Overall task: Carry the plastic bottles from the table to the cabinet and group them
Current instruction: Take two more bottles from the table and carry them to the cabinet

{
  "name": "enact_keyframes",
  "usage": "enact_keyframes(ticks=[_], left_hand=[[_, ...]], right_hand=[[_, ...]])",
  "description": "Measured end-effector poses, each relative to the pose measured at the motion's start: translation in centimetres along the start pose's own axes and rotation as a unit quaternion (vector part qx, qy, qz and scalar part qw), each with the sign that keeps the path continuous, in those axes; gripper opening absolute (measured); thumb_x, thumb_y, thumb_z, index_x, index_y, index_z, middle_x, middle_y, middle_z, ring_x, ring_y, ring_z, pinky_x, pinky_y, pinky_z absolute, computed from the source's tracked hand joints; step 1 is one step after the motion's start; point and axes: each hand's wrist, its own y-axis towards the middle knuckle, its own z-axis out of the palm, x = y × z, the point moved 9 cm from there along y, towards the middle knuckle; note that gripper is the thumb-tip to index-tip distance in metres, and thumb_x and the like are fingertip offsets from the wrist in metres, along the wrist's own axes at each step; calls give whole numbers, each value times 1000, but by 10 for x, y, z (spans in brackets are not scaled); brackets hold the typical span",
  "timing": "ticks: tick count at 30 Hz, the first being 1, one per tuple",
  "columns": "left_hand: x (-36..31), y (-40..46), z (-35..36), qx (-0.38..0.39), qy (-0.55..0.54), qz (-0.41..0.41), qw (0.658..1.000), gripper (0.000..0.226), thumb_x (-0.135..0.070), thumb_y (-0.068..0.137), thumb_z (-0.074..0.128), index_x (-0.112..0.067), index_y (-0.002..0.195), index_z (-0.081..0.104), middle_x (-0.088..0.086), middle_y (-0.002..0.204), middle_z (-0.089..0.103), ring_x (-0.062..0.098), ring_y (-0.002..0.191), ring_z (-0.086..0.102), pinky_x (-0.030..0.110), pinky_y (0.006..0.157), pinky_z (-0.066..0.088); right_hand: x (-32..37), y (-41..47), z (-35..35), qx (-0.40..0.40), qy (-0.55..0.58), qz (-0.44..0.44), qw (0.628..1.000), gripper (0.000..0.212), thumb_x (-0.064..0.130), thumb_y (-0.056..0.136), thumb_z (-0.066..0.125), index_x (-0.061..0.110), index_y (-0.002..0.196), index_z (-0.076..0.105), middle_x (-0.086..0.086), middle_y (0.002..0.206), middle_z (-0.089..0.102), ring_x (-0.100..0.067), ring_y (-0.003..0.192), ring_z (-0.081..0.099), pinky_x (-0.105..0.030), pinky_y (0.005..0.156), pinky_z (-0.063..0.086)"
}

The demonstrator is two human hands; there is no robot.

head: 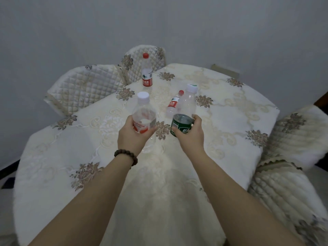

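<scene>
My left hand (132, 136) grips a clear bottle with a white cap and a red-and-white label (144, 114) around its middle, above the table (230, 121). A clear bottle with a white cap and a dark green label (188, 105) is held low on its label by my right hand (190, 134). Both bottles stand roughly upright. Behind the green-label bottle a small red-capped bottle (173, 103) leans or lies on the cloth, partly hidden. At the far edge of the table a taller red-capped bottle with a red label (147, 71) stands upright.
An embroidered cream cloth with flower motifs covers the round table. Quilted chairs stand at the far left (83, 86), behind the tall bottle (140, 57) and at the right (292, 132). A grey wall lies beyond. No cabinet is in view.
</scene>
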Motion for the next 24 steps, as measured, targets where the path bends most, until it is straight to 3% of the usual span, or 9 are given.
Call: enact_keyframes(ticks=[3, 11, 18, 24], left_hand=[[-10, -19, 3, 22, -18, 5, 1000, 51, -48, 62, 84, -28, 101, 57, -17, 87, 64, 1, 82, 63, 28, 73, 54], [-23, -79, 11, 120, -39, 44, 991, 59, -51, 60, 83, -28, 108, 57, -13, 98, 66, 12, 93, 64, 33, 81, 55], [-54, -156, 12, 219, -57, 113, 967, 52, -52, 62, 81, -32, 103, 56, -17, 93, 64, 10, 89, 64, 32, 76, 54], [-97, -258, 36, 333, -83, 170, 924, 47, -51, 63, 81, -29, 96, 56, -18, 85, 64, 1, 81, 62, 31, 73, 54]], right_hand=[[4, -26, -25, -20, -2, 0, 1000, 80, 27, 74, 77, 19, 138, 30, -2, 131, 51, -19, 112, 55, -24, 85, 44], [6, -118, -89, -127, -26, 10, 992, 76, 24, 74, 76, 19, 136, 33, -2, 128, 51, -14, 103, 51, -25, 84, 43], [1, -233, -146, -251, -38, 31, 967, 75, 27, 73, 77, 19, 134, 34, 2, 121, 51, -16, 105, 53, -36, 86, 50], [-18, -363, -226, -382, -60, 90, 918, 70, 28, 75, 76, 19, 132, 36, 7, 111, 49, -11, 99, 49, -26, 84, 40]])
